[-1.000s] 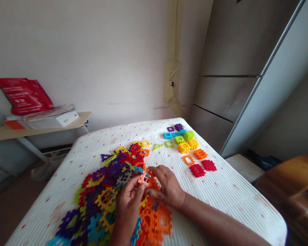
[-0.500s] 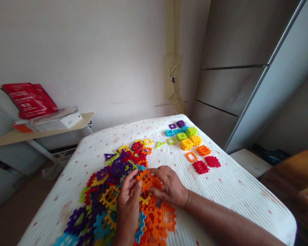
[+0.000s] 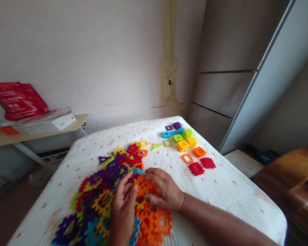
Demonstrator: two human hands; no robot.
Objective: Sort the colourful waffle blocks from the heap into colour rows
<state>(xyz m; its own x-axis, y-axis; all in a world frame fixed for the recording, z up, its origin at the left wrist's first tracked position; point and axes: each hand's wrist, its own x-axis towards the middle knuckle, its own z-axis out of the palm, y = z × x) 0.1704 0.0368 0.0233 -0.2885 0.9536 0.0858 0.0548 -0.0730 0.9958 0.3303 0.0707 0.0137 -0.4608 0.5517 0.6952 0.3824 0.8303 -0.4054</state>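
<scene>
An orange square plastic tile (image 3: 142, 185) with a window grid and notched edges is tilted up over the pile. My right hand (image 3: 165, 189) grips it from the right, fingers curled over its far side and thumb below; more orange shows under the fingers. Just left of the tile is my left hand (image 3: 123, 201), thumb and fingers apart, the thumb tip at the tile's left edge. Whether it touches the tile, I cannot tell. Around and beneath both hands spreads a mixed pile of interlocking tiles (image 3: 88, 205) in purple, red, yellow, blue, green and orange.
Sorted tiles stand by colour at the back right: purple (image 3: 177, 125), green (image 3: 187, 133), yellow (image 3: 182, 146), orange (image 3: 199, 151) and red (image 3: 196, 168). A white quilted cloth (image 3: 220, 201) covers the table. A side shelf (image 3: 78, 120) holds red packets (image 3: 17, 100); a grey cabinet (image 3: 220, 89) stands right.
The whole view has shifted slightly, so things sit a little further left. My right hand keeps hold of the orange tile, and my left hand stays close beside it.
</scene>
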